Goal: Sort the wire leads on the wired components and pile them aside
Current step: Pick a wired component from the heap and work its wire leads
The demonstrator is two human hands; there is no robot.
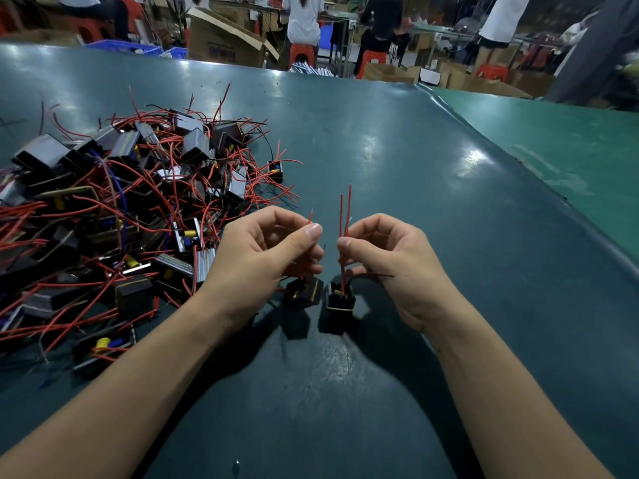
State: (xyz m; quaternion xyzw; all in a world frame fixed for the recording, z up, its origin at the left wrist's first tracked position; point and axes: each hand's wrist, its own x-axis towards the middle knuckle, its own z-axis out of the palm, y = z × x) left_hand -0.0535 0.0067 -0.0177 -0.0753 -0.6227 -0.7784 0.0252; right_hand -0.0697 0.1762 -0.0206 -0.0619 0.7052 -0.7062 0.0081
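Nearest me is the dark green rubbery counter [345,392], crossed by my two bare forearms. Above it my left hand [266,250] has its thumb and forefinger pinched together on a thin red wire lead [310,217] whose tip shows just past the thumbnail. Below that hand hangs a small black boxy component with a yellow stripe [304,292], close over the counter; I cannot tell whether it touches. My right hand [390,257] has its fingers clamped on a bunch of long red wire leads [345,216] standing nearly upright, and under it sits a second black block component edged in yellow [340,300], with a thin black wire [371,275] running off to the right.

The big tangled heap of black and silver components with red wires [124,216] lies to the left, from near to far, its edge just beside my left wrist.

My worries from here:
- The two components hang close together, so their leads could cross and snag as I straighten them.
- Pulling hard on the pinched wires puts the strain where they enter the body; a lead might kink or tear loose.
- The black wire is outside my right grip and may be missed from the sorted bunch.
- My left forearm is near the heap; a careless sweep could hook a stray loop and drag pieces along.
- If either pinch slips, the component drops and the leads spring apart.
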